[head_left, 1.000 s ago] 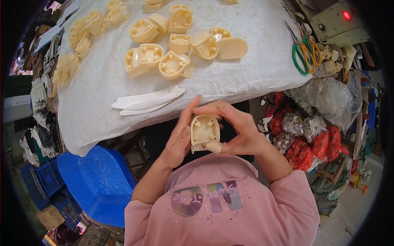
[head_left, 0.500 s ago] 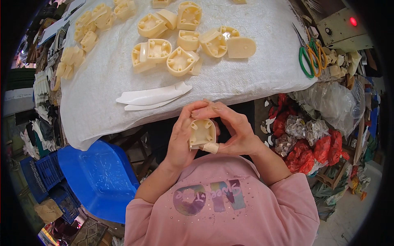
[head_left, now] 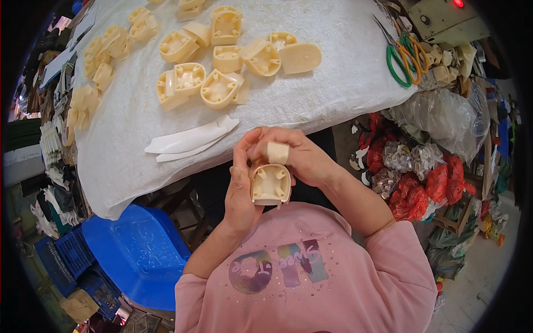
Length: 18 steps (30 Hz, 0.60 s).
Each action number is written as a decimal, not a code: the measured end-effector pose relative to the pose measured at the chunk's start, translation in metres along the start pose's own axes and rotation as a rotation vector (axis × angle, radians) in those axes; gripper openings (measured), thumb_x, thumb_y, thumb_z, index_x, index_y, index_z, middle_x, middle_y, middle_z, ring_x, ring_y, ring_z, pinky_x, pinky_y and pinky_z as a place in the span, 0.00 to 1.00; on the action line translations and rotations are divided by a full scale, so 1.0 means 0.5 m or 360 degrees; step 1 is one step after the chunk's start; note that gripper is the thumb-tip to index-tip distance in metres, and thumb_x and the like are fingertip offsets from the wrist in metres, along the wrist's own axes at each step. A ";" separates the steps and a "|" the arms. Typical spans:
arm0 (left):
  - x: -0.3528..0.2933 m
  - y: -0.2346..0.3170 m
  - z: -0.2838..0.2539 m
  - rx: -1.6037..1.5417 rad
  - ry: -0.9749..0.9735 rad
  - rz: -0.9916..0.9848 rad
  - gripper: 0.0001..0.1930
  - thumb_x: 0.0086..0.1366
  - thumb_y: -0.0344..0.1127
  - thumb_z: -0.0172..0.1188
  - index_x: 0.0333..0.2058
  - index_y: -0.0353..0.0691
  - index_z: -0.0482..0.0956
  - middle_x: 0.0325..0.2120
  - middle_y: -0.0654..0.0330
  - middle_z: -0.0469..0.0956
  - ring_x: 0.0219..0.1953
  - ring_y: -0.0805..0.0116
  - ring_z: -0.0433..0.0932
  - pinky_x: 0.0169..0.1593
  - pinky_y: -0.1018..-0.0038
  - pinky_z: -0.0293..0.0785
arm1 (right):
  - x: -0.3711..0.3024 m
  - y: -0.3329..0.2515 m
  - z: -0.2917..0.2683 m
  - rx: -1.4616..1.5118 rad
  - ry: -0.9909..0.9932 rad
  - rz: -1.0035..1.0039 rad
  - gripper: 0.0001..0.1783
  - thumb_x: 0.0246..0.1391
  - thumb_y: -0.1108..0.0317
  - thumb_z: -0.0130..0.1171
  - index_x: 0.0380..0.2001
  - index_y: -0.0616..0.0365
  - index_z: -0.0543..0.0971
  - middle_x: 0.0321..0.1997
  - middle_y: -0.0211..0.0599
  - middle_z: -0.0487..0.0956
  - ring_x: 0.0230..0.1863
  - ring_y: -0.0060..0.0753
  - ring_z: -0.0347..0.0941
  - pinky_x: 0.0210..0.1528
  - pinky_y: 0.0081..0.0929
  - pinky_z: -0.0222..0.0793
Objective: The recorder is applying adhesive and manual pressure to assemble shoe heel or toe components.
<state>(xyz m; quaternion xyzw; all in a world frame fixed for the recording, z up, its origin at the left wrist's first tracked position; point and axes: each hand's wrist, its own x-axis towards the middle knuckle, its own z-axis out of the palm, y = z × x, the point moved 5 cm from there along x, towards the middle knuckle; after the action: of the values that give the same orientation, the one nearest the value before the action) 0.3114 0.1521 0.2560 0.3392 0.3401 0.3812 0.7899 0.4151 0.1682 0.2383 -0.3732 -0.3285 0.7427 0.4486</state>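
My left hand (head_left: 240, 191) is closed round the side of a cream plastic part (head_left: 270, 185), a hollow, round-ended piece with small posts inside, held open side up in front of my chest. At the part's far rim, my right hand (head_left: 302, 158) is bent with its fingers curled in. A beige wrap (head_left: 277, 153) covers its thumb. The fingertips of both hands meet beyond the part, and what the right ones pinch, if anything, is hidden. A thin bit sticks out at the part's near edge.
Several like cream parts (head_left: 222, 89) lie on the white-covered table (head_left: 311, 102). Two curved white strips (head_left: 191, 137) rest near its front edge. Scissors with green and orange handles (head_left: 401, 64) lie at the right. A blue plastic tub (head_left: 139, 255) stands low left; red bags (head_left: 411, 200) sit low right.
My right thumb has moved from the part's near edge to its far rim, and the right fingers have curled in. The part has turned in my left hand. The head view has shifted.
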 end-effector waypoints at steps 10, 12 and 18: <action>-0.006 0.000 0.000 0.0014 0.0123 0.0192 0.30 0.68 0.51 0.46 0.58 0.35 0.54 0.48 0.55 0.63 0.48 0.71 0.67 0.51 0.77 0.65 | -0.021 -0.024 0.026 -0.0637 -0.0133 -0.0710 0.09 0.57 0.66 0.51 0.35 0.59 0.75 0.42 0.38 0.73 0.42 0.31 0.71 0.44 0.27 0.68; -0.006 0.002 0.002 0.0027 0.0192 0.0210 0.29 0.67 0.50 0.46 0.59 0.37 0.54 0.47 0.55 0.64 0.47 0.70 0.69 0.51 0.75 0.66 | -0.024 -0.010 0.029 -0.0761 -0.0095 -0.0749 0.10 0.58 0.66 0.49 0.39 0.57 0.74 0.43 0.39 0.73 0.42 0.33 0.71 0.45 0.27 0.67; -0.003 0.016 -0.003 -0.0021 0.0320 0.0321 0.26 0.67 0.43 0.45 0.60 0.38 0.54 0.44 0.56 0.68 0.46 0.69 0.70 0.50 0.72 0.69 | -0.040 -0.006 0.047 -0.0932 0.0148 -0.0974 0.21 0.60 0.67 0.44 0.56 0.60 0.63 0.53 0.46 0.67 0.55 0.43 0.65 0.56 0.33 0.60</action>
<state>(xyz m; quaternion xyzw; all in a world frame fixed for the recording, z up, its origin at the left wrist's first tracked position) 0.3066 0.1552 0.2621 0.3267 0.3792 0.4929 0.7117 0.4030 0.1474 0.2580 -0.4033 -0.6005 0.4330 0.5378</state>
